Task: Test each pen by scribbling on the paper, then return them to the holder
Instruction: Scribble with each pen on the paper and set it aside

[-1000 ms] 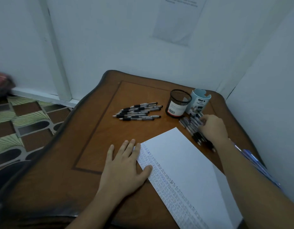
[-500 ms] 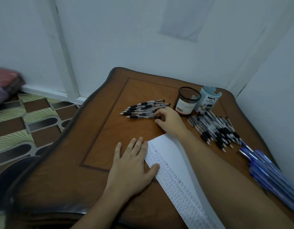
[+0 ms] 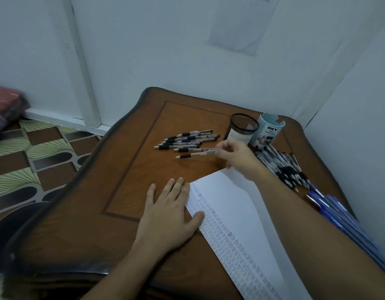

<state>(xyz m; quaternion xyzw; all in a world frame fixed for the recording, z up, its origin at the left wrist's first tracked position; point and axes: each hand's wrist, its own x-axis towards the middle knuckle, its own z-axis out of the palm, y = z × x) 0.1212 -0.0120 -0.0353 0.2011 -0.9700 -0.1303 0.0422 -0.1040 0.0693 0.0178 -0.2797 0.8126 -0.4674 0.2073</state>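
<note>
A white paper sheet [image 3: 234,204] with rows of scribbles along its left edge lies on the brown wooden table [image 3: 126,191]. My left hand [image 3: 170,215] rests flat, its thumb and fingertips on the paper's left edge. My right hand [image 3: 237,156] pinches the rear end of a black-grip pen [image 3: 191,155], its tip pointing left just above the table. Behind it lies a row of several similar pens [image 3: 187,138]. A black mesh holder [image 3: 242,128] and a light blue holder [image 3: 268,132] stand at the back.
A pile of black-grip pens [image 3: 282,165] lies right of my right hand. Blue pens [image 3: 338,215] lie along the table's right edge by the white wall. Patterned floor [image 3: 25,152] shows to the left past the table's curved edge.
My right hand left the black pile on the right, crossed to the row of pens at the middle, and now holds one pen pulled slightly away from the row. My left hand stays put.
</note>
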